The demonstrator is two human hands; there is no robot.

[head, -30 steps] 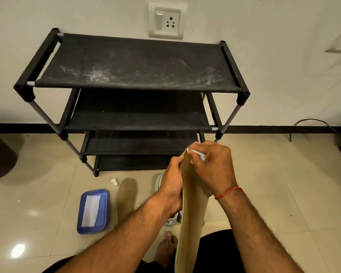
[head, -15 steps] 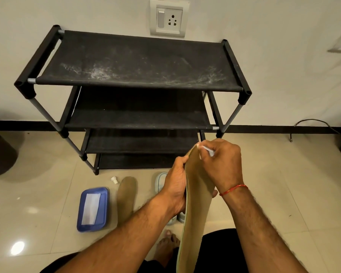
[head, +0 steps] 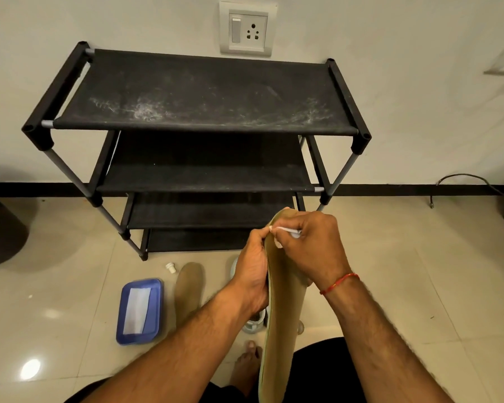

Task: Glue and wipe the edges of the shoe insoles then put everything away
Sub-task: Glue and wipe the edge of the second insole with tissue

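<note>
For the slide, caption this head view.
Left hand steadies a tan insole while right hand runs a white glue tube along its edge.

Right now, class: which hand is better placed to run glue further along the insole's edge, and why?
Right. The right hand pinches the white glue tube, tip at the insole edge near the toe; the left hand grips the insole.

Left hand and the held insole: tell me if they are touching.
Touching. The head view shows the left hand wrapped around the left edge of the held insole, its fingertips pinching the rim near the toe, beside the right hand.
</note>
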